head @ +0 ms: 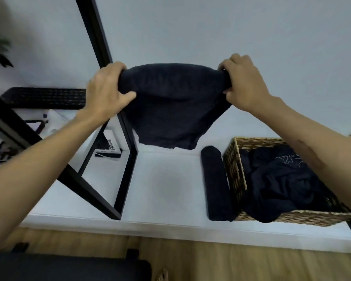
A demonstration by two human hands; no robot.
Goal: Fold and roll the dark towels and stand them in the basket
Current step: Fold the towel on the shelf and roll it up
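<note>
Held aloft over a white tabletop (166,179): 1 dark navy terry towel (174,104), gripped at its 2 upper corners, long axis level from hand to hand, the loose cloth hanging straight down below the grip without reaching the surface. Below and to the right of the grip, a square woven wicker basket (234,169) heaped with more dark crumpled towels (282,185), none yet standing. Just left of the basket, touching its wall, 1 finished dark rolled towel (216,183) lying flat on the tabletop. Left hand (107,92) curled round one bunched corner; right hand (241,82) clamped likewise on the other, and nearer the basket. Cloth thick, soft, matte, sagging at centre. Likely next: lowering onto the bare patch directly beneath the grip for folding.
</note>
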